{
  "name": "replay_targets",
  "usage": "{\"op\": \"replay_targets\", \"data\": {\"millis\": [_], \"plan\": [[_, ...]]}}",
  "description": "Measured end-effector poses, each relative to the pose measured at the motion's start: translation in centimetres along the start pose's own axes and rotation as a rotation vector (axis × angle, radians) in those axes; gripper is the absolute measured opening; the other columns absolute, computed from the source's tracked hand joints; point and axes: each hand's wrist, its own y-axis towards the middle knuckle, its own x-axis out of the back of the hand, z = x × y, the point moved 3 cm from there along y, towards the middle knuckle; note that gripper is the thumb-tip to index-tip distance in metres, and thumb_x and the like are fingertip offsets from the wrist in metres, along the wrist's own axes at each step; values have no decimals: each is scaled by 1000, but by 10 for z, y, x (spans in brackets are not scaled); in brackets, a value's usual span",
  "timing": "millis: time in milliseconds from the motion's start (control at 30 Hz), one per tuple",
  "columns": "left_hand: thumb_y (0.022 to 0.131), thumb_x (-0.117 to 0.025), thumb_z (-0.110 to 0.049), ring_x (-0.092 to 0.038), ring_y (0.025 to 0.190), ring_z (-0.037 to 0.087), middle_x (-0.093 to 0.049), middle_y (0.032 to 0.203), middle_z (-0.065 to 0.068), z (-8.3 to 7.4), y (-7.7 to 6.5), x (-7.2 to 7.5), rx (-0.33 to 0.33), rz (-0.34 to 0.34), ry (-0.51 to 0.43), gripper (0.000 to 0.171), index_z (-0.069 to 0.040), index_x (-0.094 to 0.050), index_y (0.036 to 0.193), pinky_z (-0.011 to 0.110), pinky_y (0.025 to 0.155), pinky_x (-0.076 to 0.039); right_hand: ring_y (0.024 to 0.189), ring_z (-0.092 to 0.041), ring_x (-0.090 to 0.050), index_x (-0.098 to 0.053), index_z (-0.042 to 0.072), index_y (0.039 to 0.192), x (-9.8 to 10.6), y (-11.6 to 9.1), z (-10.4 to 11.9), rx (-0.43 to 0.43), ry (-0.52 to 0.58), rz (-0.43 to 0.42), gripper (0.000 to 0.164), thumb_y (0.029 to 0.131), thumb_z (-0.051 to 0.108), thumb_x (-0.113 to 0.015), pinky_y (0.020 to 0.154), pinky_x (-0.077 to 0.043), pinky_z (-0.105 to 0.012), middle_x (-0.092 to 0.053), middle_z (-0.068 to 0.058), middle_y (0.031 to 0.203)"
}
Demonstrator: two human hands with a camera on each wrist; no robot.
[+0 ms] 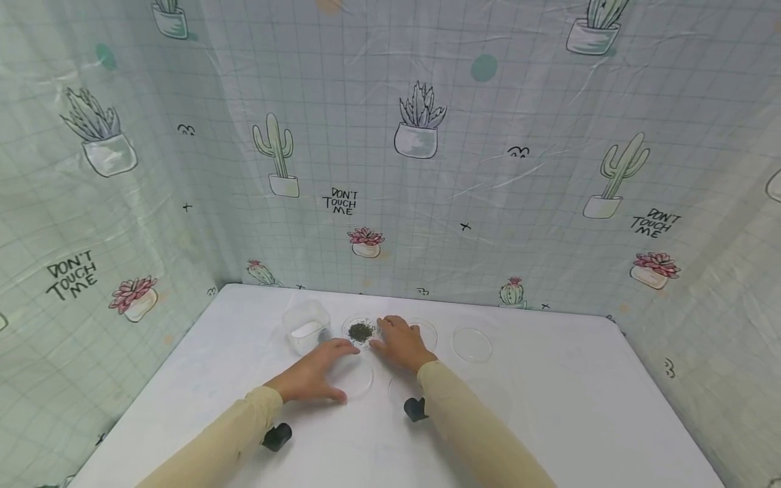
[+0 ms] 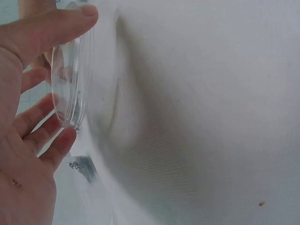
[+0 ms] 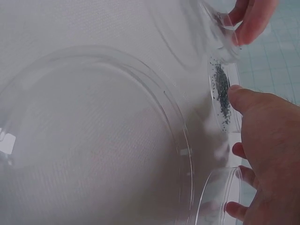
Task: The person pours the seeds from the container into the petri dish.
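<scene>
My left hand (image 1: 310, 374) grips a clear petri dish (image 2: 70, 89) by its edge, the thumb on one side and the fingers on the other. Just beyond, a second petri dish holds a small heap of dark green flakes (image 1: 361, 332). My right hand (image 1: 404, 344) is at the right side of that dish, the thumb tip right at its rim in the right wrist view. The right fingers are spread and loosely bent, overlapping another clear dish (image 3: 215, 197) there. A large-looking clear dish (image 3: 180, 136) lies nearer the right wrist camera.
A translucent container (image 1: 306, 318) with a white patch stands at the back left. Another clear round dish (image 1: 472, 346) lies to the right of my right hand. The white table (image 1: 579, 413) is enclosed by a patterned curtain (image 1: 464, 169) at the back and sides.
</scene>
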Motion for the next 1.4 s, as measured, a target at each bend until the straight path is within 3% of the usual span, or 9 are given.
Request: {"op": "replay_targets", "data": {"millis": [300, 600, 767, 1100, 1400], "plan": [[67, -87, -27, -41, 135, 36, -44, 145, 14, 0, 5, 1, 40, -62, -8, 80, -14, -50, 138, 55, 110, -38, 138, -23, -42, -51, 19, 140, 2, -3, -2, -12, 22, -9, 55, 94, 47, -56, 105, -40, -54, -49, -7, 145], [71, -85, -30, -42, 134, 34, -45, 143, 14, -1, 9, 1, 63, -83, -5, 79, -12, -50, 139, 53, 110, -39, 136, -23, -45, -54, 19, 137, 2, -5, -4, -11, 12, -36, 46, 96, 39, -58, 105, -41, -53, -52, -6, 142], [72, -85, -31, -40, 136, 34, -44, 146, 12, -2, 12, 1, 117, -92, 13, 79, -14, -49, 140, 52, 112, -38, 134, -23, -46, -57, 19, 134, 3, -7, -3, 0, 5, -57, 38, 97, 28, -57, 104, -43, -52, -54, -4, 140], [74, -84, -34, -40, 137, 30, -43, 147, 8, -4, 18, -1, 195, -103, 46, 76, -16, -49, 139, 49, 113, -38, 132, -23, -48, -62, 19, 128, 5, -8, -5, 17, -6, -81, 33, 95, 24, -59, 101, -44, -50, -56, -4, 137], [74, -83, -34, -40, 136, 33, -44, 146, 11, -5, 23, -2, 194, -113, 77, 75, -14, -50, 138, 50, 112, -38, 132, -22, -48, -60, 22, 131, 1, -8, -9, 22, -20, -71, 36, 95, 25, -60, 103, -43, -50, -56, -3, 137]]}}
